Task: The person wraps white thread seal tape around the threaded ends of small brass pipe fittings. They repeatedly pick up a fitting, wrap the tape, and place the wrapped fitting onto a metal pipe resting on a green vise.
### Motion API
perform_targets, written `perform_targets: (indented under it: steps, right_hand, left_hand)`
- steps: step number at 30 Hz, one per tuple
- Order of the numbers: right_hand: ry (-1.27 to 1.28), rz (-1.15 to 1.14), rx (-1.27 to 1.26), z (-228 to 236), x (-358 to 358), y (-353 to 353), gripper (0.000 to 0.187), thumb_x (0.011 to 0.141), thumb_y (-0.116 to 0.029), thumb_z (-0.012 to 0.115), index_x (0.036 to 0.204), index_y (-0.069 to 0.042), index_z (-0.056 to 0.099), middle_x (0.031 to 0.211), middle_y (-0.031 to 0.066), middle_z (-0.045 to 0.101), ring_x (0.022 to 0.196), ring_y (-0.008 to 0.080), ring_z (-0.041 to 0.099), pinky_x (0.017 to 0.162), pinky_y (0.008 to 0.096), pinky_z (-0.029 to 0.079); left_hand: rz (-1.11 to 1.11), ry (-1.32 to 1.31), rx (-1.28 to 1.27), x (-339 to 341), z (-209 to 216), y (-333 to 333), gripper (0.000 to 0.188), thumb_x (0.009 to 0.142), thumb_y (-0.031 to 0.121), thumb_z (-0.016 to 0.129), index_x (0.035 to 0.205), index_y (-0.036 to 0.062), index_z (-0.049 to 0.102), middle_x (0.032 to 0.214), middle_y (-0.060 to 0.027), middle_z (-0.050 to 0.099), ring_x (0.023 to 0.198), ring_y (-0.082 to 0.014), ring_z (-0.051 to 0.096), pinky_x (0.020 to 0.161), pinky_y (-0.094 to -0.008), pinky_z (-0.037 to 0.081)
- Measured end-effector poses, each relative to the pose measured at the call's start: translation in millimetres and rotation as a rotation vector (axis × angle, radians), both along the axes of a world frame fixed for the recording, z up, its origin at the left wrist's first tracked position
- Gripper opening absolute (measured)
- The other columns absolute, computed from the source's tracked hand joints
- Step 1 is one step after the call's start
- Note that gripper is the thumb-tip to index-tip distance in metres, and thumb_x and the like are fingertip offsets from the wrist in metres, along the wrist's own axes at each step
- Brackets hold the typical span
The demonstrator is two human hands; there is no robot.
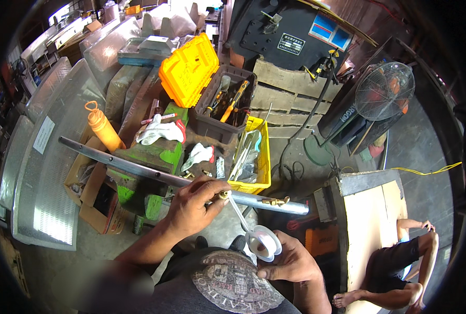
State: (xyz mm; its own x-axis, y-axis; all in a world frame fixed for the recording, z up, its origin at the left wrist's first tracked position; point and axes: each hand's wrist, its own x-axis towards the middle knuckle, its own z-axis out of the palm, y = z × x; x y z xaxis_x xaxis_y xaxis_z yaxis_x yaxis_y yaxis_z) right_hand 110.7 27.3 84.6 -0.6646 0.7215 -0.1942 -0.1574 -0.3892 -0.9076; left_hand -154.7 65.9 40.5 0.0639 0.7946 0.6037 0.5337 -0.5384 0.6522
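Observation:
My left hand pinches a small brass fitting between thumb and fingers. A strip of white thread seal tape runs from the fitting down to its white spool, which my right hand holds by the side. Just beyond my hands, a long metal pipe lies across a green vise. Another brass fitting sits on the pipe near its right end. Further small brass pieces and a small tube lie beside a white glove.
An orange-lidded toolbox, a yellow basket of rods and an orange bottle stand beyond the pipe. A fan is at the far right. Another person's legs rest by the cardboard-covered surface at right.

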Motion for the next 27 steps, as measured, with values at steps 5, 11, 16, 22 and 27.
perform_targets:
  steps: [5, 11, 16, 22, 27]
  right_hand:
    - [-0.296, 0.047, 0.639, 6, -9, 8, 0.014, 0.092, 0.0, 0.07, 0.104, 0.004, 0.063, 0.091, 0.0089, 0.069, 0.082, 0.0081, 0.063, 0.067, 0.0264, 0.05]
    - [-0.427, -0.203, 0.403, 13, -14, -3, 0.017, 0.092, -0.009, 0.073, 0.097, 0.003, 0.063, 0.083, 0.0104, 0.07, 0.071, 0.0132, 0.064, 0.062, 0.028, 0.05]
    - [-0.433, -0.237, 0.824, 8, -10, 8, 0.018, 0.087, -0.01, 0.075, 0.091, 0.002, 0.063, 0.093, 0.0154, 0.069, 0.087, 0.0198, 0.066, 0.073, 0.0315, 0.05]
    - [-0.264, -0.101, 0.55, -5, -13, 16, 0.018, 0.089, -0.013, 0.072, 0.091, 0.001, 0.062, 0.103, 0.0105, 0.064, 0.095, 0.0165, 0.059, 0.084, 0.0318, 0.045]
    - [-0.142, -0.113, 0.195, -9, -22, 10, 0.016, 0.1, -0.015, 0.063, 0.099, -0.001, 0.056, 0.092, 0.0044, 0.063, 0.087, 0.0116, 0.059, 0.078, 0.0289, 0.048]
  left_hand:
    - [-0.037, 0.019, -0.026, 4, 4, 0, 0.032, 0.079, 0.003, 0.077, 0.109, 0.0064, 0.067, 0.1, -0.0108, 0.069, 0.09, -0.0306, 0.069, 0.077, -0.0396, 0.056]
    - [-0.023, 0.017, -0.022, 2, 5, -3, 0.032, 0.08, 0.005, 0.077, 0.11, 0.0065, 0.067, 0.1, -0.0109, 0.069, 0.091, -0.0303, 0.069, 0.077, -0.039, 0.056]
    - [-0.033, -0.004, -0.026, 5, 3, -4, 0.033, 0.079, 0.007, 0.08, 0.11, 0.0053, 0.068, 0.099, -0.0124, 0.07, 0.088, -0.03, 0.07, 0.076, -0.0379, 0.056]
    - [-0.057, -0.025, -0.041, 12, 1, -6, 0.034, 0.079, 0.007, 0.081, 0.11, 0.0048, 0.068, 0.098, -0.0127, 0.07, 0.086, -0.029, 0.07, 0.075, -0.0369, 0.056]
    - [-0.064, -0.043, -0.04, 13, -2, -7, 0.034, 0.078, 0.006, 0.081, 0.109, 0.0044, 0.068, 0.098, -0.0125, 0.07, 0.087, -0.0288, 0.07, 0.075, -0.037, 0.056]
